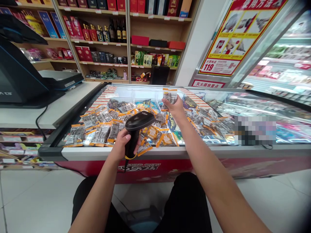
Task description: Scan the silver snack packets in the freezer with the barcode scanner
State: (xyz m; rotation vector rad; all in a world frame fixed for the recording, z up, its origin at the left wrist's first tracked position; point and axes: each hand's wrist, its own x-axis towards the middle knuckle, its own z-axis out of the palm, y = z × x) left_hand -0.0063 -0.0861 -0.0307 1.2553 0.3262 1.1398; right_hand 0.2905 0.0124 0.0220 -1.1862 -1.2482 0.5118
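My left hand (120, 144) is closed round the handle of a black barcode scanner (139, 120), its head pointing right over the freezer's glass top. Farther off, my right hand (175, 108) grips a snack packet (169, 94) with orange edges and holds it up above the glass. More orange-edged packets (99, 134) lie spread in a loose layer to the left of the scanner. Others (205, 121) lie right of my right forearm. Just beyond the scanner handle, a few packets (167, 139) show their orange printed side.
A chest freezer (92, 153) with a dark left rim spans the front. At left, a counter (48, 113) bears a black checkout terminal (19, 71) with a hanging cable. Shelves of boxes and bottles (119, 30) stand behind. A blurred-out item (255, 130) lies on the right.
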